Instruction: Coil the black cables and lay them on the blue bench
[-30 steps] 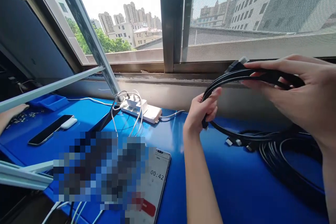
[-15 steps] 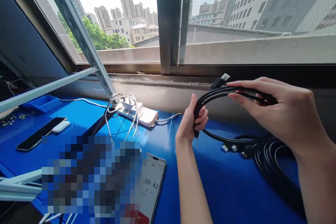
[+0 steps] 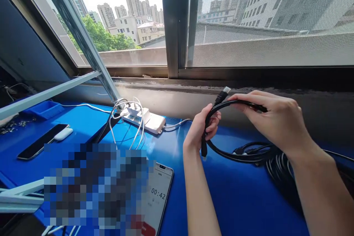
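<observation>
A looped black HDMI cable (image 3: 235,158) hangs between my two hands above the blue table. My left hand (image 3: 201,127) is closed around one side of the loop. One plug (image 3: 221,96) with a bright metal end sticks up above that hand, and a black end points down below it. My right hand (image 3: 271,121) pinches the top of the loop between thumb and fingers; its palm side is partly hidden. Under the right wrist lies a pile of coiled black cables (image 3: 279,177), with some plugs partly covered by the held loop.
A white power strip (image 3: 155,122) with plugs and white cords lies by the wall. A phone showing a timer (image 3: 162,195) is left of my left forearm. Farther left are a dark phone (image 3: 44,142), a blue tray (image 3: 45,108) and a metal frame (image 3: 91,49). A patch is pixelated.
My right hand has moved left and slightly down, closer to my left hand. The upright plug has shifted left and down, and the held loop is rounder.
</observation>
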{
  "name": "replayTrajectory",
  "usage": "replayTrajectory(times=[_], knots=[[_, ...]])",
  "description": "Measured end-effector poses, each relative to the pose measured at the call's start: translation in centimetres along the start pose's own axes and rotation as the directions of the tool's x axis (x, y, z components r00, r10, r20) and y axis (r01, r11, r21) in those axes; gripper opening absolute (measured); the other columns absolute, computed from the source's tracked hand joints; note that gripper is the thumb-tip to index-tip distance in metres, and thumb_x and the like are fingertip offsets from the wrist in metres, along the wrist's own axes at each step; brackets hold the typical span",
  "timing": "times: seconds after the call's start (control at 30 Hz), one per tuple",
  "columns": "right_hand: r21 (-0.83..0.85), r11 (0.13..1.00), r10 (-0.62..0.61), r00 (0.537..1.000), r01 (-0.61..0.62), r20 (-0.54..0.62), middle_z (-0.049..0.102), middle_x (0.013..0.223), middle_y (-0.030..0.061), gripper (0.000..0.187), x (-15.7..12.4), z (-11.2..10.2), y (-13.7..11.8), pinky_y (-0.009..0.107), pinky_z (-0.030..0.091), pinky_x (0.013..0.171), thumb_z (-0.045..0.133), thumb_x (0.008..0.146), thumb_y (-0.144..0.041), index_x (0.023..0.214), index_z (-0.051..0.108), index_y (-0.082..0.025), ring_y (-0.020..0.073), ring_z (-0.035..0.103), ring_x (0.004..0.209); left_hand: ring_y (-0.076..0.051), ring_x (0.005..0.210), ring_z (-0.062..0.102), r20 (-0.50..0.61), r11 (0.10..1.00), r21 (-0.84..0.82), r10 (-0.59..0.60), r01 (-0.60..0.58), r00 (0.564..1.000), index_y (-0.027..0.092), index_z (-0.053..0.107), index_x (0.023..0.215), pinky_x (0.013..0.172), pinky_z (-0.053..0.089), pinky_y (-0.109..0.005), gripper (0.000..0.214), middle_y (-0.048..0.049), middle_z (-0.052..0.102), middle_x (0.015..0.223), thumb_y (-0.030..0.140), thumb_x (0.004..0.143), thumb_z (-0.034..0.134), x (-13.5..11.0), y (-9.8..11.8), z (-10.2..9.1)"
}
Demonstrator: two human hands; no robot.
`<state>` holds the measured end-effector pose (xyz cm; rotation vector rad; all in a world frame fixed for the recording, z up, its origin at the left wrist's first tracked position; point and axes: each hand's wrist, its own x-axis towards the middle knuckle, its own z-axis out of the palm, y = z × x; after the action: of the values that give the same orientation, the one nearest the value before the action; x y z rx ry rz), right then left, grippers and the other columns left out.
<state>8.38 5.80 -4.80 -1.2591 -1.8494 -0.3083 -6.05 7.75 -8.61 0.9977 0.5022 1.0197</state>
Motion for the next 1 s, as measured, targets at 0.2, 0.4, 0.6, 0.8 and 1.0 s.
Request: replayTrajectory(times=[0.2, 0.4, 0.6, 0.8, 1.0], knots=[[0.0, 1.0, -0.009, 1.0, 0.009, 0.018, 0.066, 0.079, 0.0007, 0.024, 0.1, 0.4, -0.6, 0.03, 0.038, 0.047, 0.045, 0.088, -0.035, 0.087, 0.07, -0.032, 0.0217, 0.063, 0.065, -0.001, 0.027, 0.016, -0.095, 1.0, 0.023, -0.008, 0.01, 0.995, 0.017, 0.045, 0.057, 0.033, 0.006, -0.021, 0.048, 0.0084, 0.017, 0.036, 0.056, 0.084, 0.041, 0.0, 0.0, 0.0], [-0.049, 0.999, 0.019, 0.999, -0.017, 0.041, 0.065, 0.085, -0.0003, 0.021, 0.1, 0.3, -0.5, 0.03, 0.038, 0.048, 0.047, 0.088, -0.032, 0.091, 0.067, -0.033, 0.0182, 0.059, 0.058, -0.002, 0.027, 0.015, -0.067, 0.999, -0.012, 0.038, -0.039, 0.997, 0.017, 0.049, 0.061, 0.033, 0.006, -0.02, 0.043, 0.0096, 0.018, 0.035, 0.051, 0.085, 0.041, 0.2, -0.6, -0.2], [-0.087, 0.996, 0.014, 0.998, -0.009, 0.058, 0.065, 0.092, 0.0009, 0.02, 0.2, 0.0, -0.3, 0.025, 0.037, 0.047, 0.052, 0.087, -0.031, 0.102, 0.064, -0.031, 0.0154, 0.058, 0.058, -0.002, 0.025, 0.015, -0.073, 0.999, -0.022, 0.024, -0.026, 0.997, 0.016, 0.051, 0.062, 0.032, 0.006, -0.019, 0.042, 0.0101, 0.02, 0.033, 0.05, 0.086, 0.04, 0.3, -0.5, -0.2], [-0.092, 0.991, -0.093, 0.996, 0.093, -0.001, 0.067, 0.084, 0.0004, 0.022, 0.4, -0.7, -1.1, 0.019, 0.034, 0.045, 0.056, 0.085, -0.025, 0.105, 0.065, -0.026, 0.0114, 0.058, 0.058, -0.002, 0.024, 0.014, -0.22, 0.997, -0.055, 0.034, -0.047, 0.975, 0.015, 0.05, 0.059, 0.031, 0.007, -0.018, 0.045, 0.0107, 0.019, 0.031, 0.051, 0.086, 0.043, 0.5, 0.0, 0.7], [-0.116, 0.979, -0.177, 0.981, 0.167, -0.082, 0.066, 0.086, 0.0004, 0.028, 0.3, -2.4, -2.6, 0.017, 0.036, 0.046, 0.053, 0.085, -0.013, 0.109, 0.063, -0.022, 0.0112, 0.061, 0.072, -0.001, 0.024, 0.015, -0.308, 0.997, -0.022, 0.062, -0.072, 0.949, 0.015, 0.048, 0.057, 0.03, 0.008, -0.017, 0.045, 0.0112, 0.019, 0.032, 0.05, 0.086, 0.044, -0.4, 1.7, 2.1]])
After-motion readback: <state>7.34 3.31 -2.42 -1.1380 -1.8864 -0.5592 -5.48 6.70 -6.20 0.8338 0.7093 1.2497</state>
